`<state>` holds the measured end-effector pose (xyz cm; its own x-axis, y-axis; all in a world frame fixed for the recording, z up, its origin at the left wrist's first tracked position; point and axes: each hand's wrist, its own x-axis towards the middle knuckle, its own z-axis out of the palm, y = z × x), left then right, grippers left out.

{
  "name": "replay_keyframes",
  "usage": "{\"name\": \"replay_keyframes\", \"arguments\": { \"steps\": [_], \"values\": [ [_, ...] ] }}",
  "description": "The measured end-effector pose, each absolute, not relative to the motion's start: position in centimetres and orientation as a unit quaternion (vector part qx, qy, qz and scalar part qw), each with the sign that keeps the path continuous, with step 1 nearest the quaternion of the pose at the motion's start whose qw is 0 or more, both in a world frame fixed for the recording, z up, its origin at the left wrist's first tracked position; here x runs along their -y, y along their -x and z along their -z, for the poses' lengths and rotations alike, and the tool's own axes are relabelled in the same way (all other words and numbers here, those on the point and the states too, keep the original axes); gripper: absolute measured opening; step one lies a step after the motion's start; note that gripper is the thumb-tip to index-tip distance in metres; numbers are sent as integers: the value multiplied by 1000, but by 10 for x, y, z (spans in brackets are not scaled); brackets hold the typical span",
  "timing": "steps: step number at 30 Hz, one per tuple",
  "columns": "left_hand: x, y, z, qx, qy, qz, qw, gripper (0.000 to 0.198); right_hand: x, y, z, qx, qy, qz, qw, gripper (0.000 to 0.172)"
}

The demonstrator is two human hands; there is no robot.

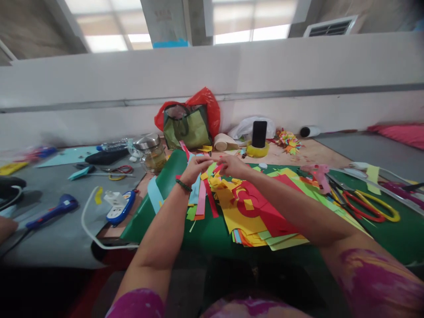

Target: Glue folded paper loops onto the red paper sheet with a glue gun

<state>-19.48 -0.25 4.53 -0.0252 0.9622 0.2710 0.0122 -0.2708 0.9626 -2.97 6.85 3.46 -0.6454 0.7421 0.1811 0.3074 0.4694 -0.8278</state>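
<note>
Both hands reach out over the far part of the green mat, fingertips almost meeting. My left hand [197, 168], a beaded bracelet on its wrist, is pinched closed; what it holds is too small to make out. My right hand [232, 167] has its fingers bent together above a small red paper piece [217, 168], and its grip is hidden. Under them lie pink paper strips [201, 198], light blue strips and a heap of small yellow paper pieces [218, 185]. Closer to me, a red paper sheet [276, 212] rests on yellow and green sheets [243, 218].
To the right lie large scissors [367, 207] and a pink glue gun [318, 176]. A glass jar [150, 154], a blue power strip [122, 210] and a blue glue gun [54, 211] are on the left. Behind stand a green bag [187, 128] and a phone [259, 134].
</note>
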Motion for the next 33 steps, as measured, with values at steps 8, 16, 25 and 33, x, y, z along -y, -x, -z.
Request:
{"name": "replay_keyframes", "arguments": {
  "steps": [8, 16, 25, 33],
  "values": [
    [0, 220, -59, -337, -292, -782, 435, 22, -77, 11, -27, 814, 366, -385, 236, 18],
    [-14, 216, -43, -396, -257, -778, 414, 8, -70, 0, -21, 831, 346, -350, 260, 14],
    [-11, 197, -32, -438, -421, -703, 370, 20, -67, -8, -5, 819, 291, -309, 387, 15],
    [-10, 162, -22, -409, -667, -460, 420, 30, -61, -8, -27, 776, 193, -397, 450, 20]
  ]
}}
